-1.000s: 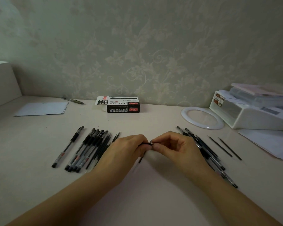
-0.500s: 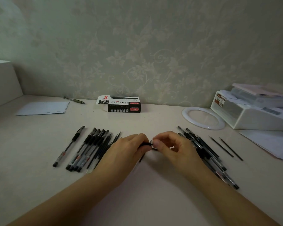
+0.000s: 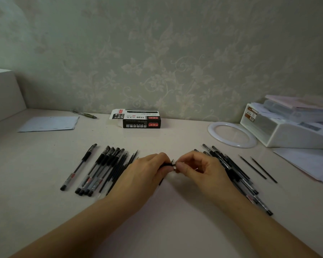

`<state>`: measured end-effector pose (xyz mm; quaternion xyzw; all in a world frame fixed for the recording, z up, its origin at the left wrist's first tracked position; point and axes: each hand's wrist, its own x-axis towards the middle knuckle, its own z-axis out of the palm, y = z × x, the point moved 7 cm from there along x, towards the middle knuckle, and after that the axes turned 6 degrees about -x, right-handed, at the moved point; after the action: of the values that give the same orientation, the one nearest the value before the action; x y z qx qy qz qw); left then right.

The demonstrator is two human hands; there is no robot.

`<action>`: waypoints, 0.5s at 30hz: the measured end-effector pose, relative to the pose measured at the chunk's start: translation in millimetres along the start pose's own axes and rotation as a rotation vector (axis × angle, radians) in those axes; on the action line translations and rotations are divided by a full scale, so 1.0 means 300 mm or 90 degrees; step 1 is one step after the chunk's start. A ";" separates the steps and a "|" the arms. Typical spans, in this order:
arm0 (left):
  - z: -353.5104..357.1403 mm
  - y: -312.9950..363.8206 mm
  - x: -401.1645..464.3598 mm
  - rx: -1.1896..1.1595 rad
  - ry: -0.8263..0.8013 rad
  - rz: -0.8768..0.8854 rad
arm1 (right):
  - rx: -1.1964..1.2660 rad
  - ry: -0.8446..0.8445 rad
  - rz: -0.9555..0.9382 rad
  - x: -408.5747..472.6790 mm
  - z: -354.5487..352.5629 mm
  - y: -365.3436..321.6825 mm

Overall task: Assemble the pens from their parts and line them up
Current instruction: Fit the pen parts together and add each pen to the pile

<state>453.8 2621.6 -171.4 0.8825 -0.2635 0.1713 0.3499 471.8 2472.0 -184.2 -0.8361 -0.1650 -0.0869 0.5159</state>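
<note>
My left hand (image 3: 145, 173) grips a black pen barrel (image 3: 166, 164) at the middle of the table, most of it hidden under the fingers. My right hand (image 3: 199, 169) pinches the small tip piece (image 3: 174, 167) at the barrel's end. One assembled pen (image 3: 78, 166) lies apart at the left, and beside it a row of several pens and refills (image 3: 103, 172). To the right of my right hand lies a pile of several pens (image 3: 235, 175). Two thin black refills (image 3: 257, 169) lie farther right.
A black pen box (image 3: 141, 121) stands near the wall. A white ring (image 3: 232, 134), a white organizer (image 3: 287, 129) and papers (image 3: 309, 162) sit at the right. A paper sheet (image 3: 48, 123) and a green pen (image 3: 85, 114) lie at the back left.
Both hands stay together on the same pen; the right fingers have shifted slightly at the tip. Nothing else on the table has moved.
</note>
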 end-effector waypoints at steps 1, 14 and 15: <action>-0.003 -0.003 0.000 0.004 0.006 -0.004 | 0.011 0.010 0.001 0.002 -0.003 0.000; -0.009 -0.010 -0.012 0.071 0.027 -0.013 | -0.510 -0.078 -0.138 -0.006 0.000 -0.002; -0.008 -0.011 -0.012 0.074 0.027 -0.012 | -0.521 -0.079 -0.147 -0.005 0.005 -0.005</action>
<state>452.7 2626.5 -173.3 0.9000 -0.2373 0.2020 0.3049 469.8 2473.7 -184.1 -0.9515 -0.2401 -0.1523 0.1173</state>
